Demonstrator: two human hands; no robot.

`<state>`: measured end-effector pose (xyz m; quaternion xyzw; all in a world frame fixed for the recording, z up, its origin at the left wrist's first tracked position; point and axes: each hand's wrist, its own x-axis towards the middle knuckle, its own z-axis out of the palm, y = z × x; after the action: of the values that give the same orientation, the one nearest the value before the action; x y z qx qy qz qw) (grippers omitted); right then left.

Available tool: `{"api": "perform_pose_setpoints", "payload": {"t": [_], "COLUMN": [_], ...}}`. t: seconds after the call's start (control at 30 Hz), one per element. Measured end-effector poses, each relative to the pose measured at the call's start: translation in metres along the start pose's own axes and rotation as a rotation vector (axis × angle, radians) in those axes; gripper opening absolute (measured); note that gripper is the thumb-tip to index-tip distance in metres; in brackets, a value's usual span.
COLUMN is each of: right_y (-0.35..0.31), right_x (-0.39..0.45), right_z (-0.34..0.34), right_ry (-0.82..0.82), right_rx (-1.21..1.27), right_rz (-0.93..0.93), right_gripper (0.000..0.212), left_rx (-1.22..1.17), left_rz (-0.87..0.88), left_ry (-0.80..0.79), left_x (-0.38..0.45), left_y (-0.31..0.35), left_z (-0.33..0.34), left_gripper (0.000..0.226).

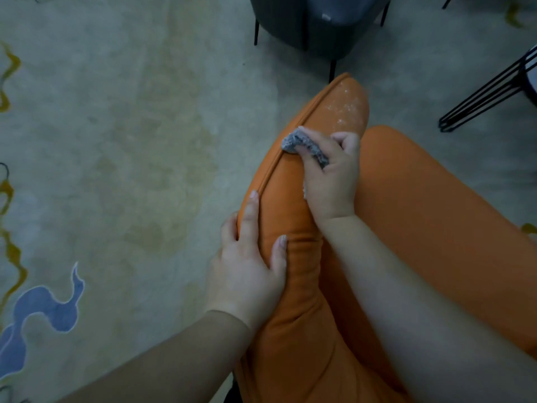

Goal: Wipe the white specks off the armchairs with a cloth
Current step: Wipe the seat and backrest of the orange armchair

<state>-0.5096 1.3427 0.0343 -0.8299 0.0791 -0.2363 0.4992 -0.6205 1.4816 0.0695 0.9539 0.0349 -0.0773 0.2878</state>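
Head view | right hand [329, 181] grip closed on crumpled grey cloth [305, 146], pressed to orange leather armchair arm [290, 205] | white specks [347, 104] just beyond grip | left hand [247, 271] flat, bracing arm | advice: sweep forward, firm pressure

Cloth [305, 146] on armrest [293, 228], below specks [347, 107]

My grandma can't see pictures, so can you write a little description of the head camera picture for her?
A person's right hand presses a bunched grey cloth onto the orange armchair's arm, just below a patch of white specks near its far end. The left hand rests on the arm closer in, steadying it. A patterned rug and a dark chair lie beyond.
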Motion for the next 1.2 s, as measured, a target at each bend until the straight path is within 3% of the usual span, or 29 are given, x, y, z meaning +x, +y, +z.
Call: {"api": "perform_pose_setpoints", "payload": {"t": [0.17, 0.27, 0.4, 0.5, 0.6, 0.73, 0.83, 0.9, 1.03, 1.2], "right_y": [-0.005, -0.001, -0.001, -0.002, -0.006, -0.005, 0.003, 0.007, -0.003, -0.004], "right_x": [-0.067, -0.039, 0.02, 0.004, -0.048, -0.02, 0.028, 0.034, -0.007, 0.025], "right_z": [-0.022, -0.02, -0.005, -0.007, -0.02, -0.019, -0.01, -0.007, -0.013, -0.017], "right_ry": [-0.079, -0.126, 0.052, 0.052, -0.065, -0.051, 0.118, 0.121, 0.028, -0.02], "right_rx": [0.016, 0.006, -0.029, 0.003, 0.02, -0.017, 0.089, 0.033, 0.018, -0.051], "right_rz": [-0.09, -0.081, -0.003, -0.031, -0.029, -0.07, 0.156, 0.241, 0.066, 0.063], "right_gripper": [0.031, 0.026, 0.026, 0.027, 0.029, 0.026, 0.023, 0.025, 0.028, 0.028], "left_rx": [-0.009, 0.015, 0.02, 0.024, -0.009, -0.005, -0.012, -0.007, 0.03, 0.006], "left_rz": [-0.002, -0.012, -0.018, -0.028, -0.025, -0.038, -0.033, -0.036, -0.031, -0.047], "left_ry": [-0.003, -0.011, -0.011, -0.004, 0.001, 0.003, -0.003, -0.002, -0.01, -0.038], "left_x": [-0.002, -0.001, -0.001, -0.001, -0.001, -0.001, -0.001, -0.002, -0.003, -0.003], "left_y": [0.002, 0.002, 0.004, 0.003, 0.003, 0.004, 0.005, 0.004, 0.005, 0.005], "left_z": [-0.002, -0.002, -0.003, -0.001, -0.001, -0.001, -0.003, -0.002, -0.004, -0.005], "left_gripper": [0.076, 0.077, 0.076, 0.076, 0.077, 0.078, 0.076, 0.073, 0.068, 0.074]}}
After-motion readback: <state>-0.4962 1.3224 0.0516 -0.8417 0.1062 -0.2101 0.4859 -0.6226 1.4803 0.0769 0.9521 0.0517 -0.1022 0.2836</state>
